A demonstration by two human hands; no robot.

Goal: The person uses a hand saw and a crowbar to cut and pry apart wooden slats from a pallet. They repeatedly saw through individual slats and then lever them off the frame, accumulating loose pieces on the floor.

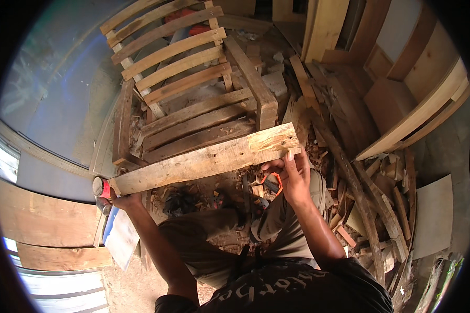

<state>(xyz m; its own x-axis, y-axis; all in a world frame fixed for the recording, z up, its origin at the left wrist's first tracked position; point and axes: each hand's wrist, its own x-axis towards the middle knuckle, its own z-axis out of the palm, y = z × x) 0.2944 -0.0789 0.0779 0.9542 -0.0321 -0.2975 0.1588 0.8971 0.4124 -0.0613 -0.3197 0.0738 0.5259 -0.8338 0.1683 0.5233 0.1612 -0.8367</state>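
Note:
A long, worn wooden plank (198,163) lies across in front of me, its right end raised higher in view. A paler, rough patch shows near that right end, and small dark holes dot its face. My left hand (125,200) is closed around the lower left end. Right beside it is a round-ended object with a red band (102,188); whether the hand touches it I cannot tell. At the other end, my right hand (296,178) grips the plank's lower edge with thumb and fingers. Just beyond the plank stands a slatted wooden chair (175,66).
Long boards and offcuts (373,208) are heaped on the right, near a curved wooden furniture frame (418,122). A grey panel (57,78) stands at the left. Wood chips and an orange loop (278,183) lie by my legs.

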